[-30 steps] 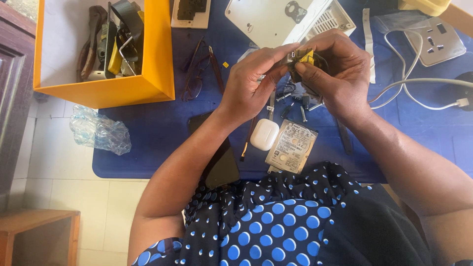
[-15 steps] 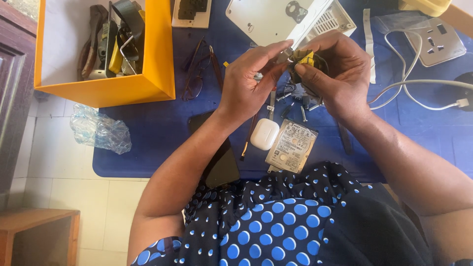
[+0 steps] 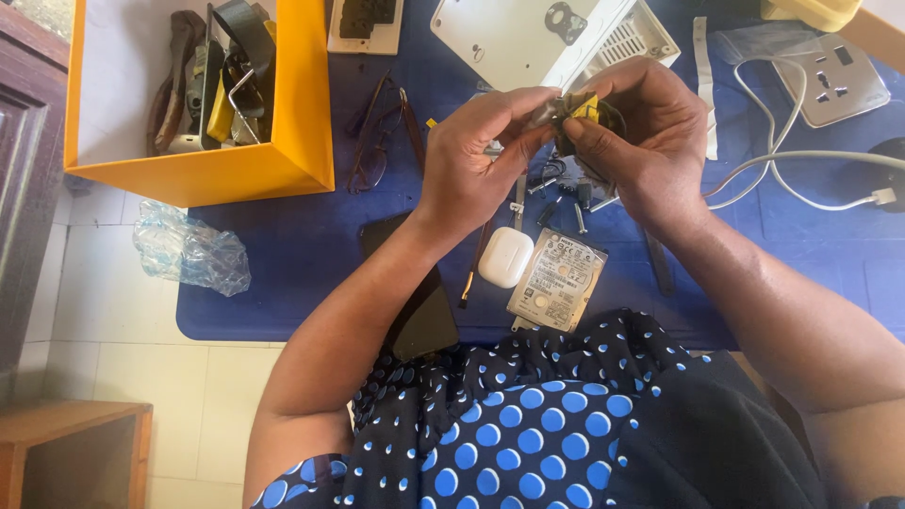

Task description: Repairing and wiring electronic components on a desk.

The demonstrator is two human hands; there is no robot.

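My left hand (image 3: 476, 160) and my right hand (image 3: 641, 132) meet above a blue mat (image 3: 302, 245). Between their fingertips they pinch a small dark part with a yellow piece (image 3: 577, 111). Both hands grip it, the left from the left side, the right from the right and below. Under the hands lie several small screws and metal bits (image 3: 556, 193). A white earbud case (image 3: 506, 256) and a bare hard drive (image 3: 557, 280) rest on the mat nearer to me.
An orange box (image 3: 203, 165) with tools stands at the back left. Glasses (image 3: 377, 132), a black phone (image 3: 419, 311), a crumpled plastic bag (image 3: 189, 250), a white panel (image 3: 509, 38), a wall socket with white cable (image 3: 830, 80) also lie about.
My hands have shifted slightly on the small part; the left fingers now close nearer the yellow piece. Nothing else has moved.
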